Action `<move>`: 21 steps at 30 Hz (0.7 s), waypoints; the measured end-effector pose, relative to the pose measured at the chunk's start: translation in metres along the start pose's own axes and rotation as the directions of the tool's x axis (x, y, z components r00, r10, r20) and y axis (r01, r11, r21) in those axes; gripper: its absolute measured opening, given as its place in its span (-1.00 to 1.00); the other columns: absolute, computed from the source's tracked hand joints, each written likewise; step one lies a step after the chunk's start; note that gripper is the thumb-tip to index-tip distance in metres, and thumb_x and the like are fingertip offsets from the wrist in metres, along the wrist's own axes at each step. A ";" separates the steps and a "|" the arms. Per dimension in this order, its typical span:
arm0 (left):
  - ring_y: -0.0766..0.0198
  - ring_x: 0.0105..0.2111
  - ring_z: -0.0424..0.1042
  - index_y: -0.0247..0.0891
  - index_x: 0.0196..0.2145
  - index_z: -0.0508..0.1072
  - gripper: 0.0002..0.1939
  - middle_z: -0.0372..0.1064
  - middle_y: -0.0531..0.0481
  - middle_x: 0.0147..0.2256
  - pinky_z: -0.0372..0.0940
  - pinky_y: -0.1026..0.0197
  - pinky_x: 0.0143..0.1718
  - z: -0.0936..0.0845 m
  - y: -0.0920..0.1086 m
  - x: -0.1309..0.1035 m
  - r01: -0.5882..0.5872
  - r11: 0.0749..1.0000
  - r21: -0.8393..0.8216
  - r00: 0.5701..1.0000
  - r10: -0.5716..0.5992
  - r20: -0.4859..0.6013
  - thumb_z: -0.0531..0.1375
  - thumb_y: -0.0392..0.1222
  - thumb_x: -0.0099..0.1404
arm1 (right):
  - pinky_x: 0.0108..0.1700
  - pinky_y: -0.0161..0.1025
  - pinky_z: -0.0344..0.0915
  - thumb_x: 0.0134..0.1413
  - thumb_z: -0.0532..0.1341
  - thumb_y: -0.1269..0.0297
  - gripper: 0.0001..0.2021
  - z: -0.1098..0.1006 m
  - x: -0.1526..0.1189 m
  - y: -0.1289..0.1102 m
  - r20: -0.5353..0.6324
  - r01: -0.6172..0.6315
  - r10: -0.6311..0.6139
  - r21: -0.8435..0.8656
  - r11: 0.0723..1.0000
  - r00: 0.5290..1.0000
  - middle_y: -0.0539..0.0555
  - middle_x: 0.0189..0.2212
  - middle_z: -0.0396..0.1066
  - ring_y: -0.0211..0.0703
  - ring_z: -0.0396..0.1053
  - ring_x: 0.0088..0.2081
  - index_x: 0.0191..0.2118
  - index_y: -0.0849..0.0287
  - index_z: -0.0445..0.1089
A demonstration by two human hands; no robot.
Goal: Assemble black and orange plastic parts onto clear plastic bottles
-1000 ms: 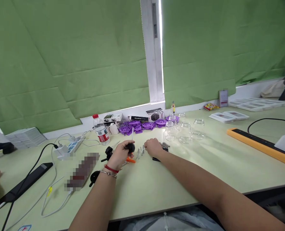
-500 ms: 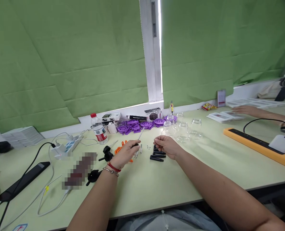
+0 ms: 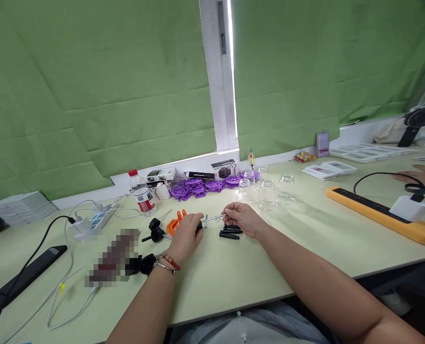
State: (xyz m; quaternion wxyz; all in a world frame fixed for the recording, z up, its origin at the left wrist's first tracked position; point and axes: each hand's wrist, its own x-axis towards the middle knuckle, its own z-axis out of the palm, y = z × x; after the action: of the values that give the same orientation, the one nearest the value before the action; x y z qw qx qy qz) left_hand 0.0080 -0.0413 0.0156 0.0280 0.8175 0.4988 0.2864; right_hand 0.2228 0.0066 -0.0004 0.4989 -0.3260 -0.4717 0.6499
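Observation:
My left hand (image 3: 185, 239) is closed around a black part (image 3: 199, 226) with a thin metal rod (image 3: 214, 219) sticking out of it to the right. At the rod's far end, the fingertips of my right hand (image 3: 246, 220) are pinched together; any small piece between them is hidden. Several black tubes (image 3: 229, 236) lie below my right fingers. Close by are small clear bits (image 3: 218, 220) and a short metal pin (image 3: 206, 220). Orange frames (image 3: 174, 224) lie beyond my left hand, and black knobs with rods (image 3: 157, 233) are to its left.
Purple round parts (image 3: 215, 186) and glass jars (image 3: 267, 193) stand at the back. A water bottle (image 3: 143, 196) is back left. An orange power strip (image 3: 377, 215) lies right, near another person's hand (image 3: 422, 176). Cables and a black slab (image 3: 26, 277) occupy the left.
The rod has swung from pointing up and away to lying nearly level, and my right fingertips now meet its end. The other person's hand has drawn back to the right.

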 end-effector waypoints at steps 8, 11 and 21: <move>0.23 -0.27 0.33 -0.23 -0.26 0.33 -0.78 0.27 -0.04 -0.26 0.25 0.17 -0.22 0.003 -0.001 0.002 0.181 0.901 -0.395 0.963 -0.245 -0.116 0.19 -0.15 0.12 | -0.27 -0.25 0.36 -0.26 0.38 0.13 -0.67 0.000 0.002 0.008 0.022 0.085 -0.084 -0.046 0.995 0.996 0.00 -0.54 0.43 -0.28 0.42 -0.45 -0.41 0.25 0.34; 0.38 -0.54 0.28 -0.23 -0.17 0.26 -0.65 0.27 0.06 -0.41 0.19 0.32 -0.53 0.006 0.001 0.002 0.343 0.703 -0.623 0.918 -0.391 0.063 0.18 -0.02 0.13 | -0.28 -0.25 0.34 -0.23 0.36 0.13 -0.67 0.002 0.002 0.009 0.040 0.106 -0.103 -0.070 0.992 0.994 0.01 -0.54 0.44 -0.30 0.40 -0.47 -0.39 0.25 0.34; 0.44 -0.63 0.20 -0.25 -0.27 0.32 -0.65 0.26 0.13 -0.56 0.09 0.36 -0.59 0.009 -0.007 0.005 0.354 0.534 -0.768 0.863 -0.503 0.048 0.22 0.03 0.09 | -0.46 -0.34 0.27 -0.23 0.34 0.20 -0.75 -0.003 0.002 0.004 -0.065 0.068 -0.080 -0.163 0.984 0.995 -0.09 -0.61 0.31 -0.40 0.23 -0.59 -0.41 0.24 0.37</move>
State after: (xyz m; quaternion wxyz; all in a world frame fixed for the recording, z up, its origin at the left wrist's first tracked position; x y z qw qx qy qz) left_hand 0.0083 -0.0316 0.0082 0.3897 0.5524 0.5190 0.5232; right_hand 0.2232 0.0087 -0.0050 0.5114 -0.3705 -0.5161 0.5787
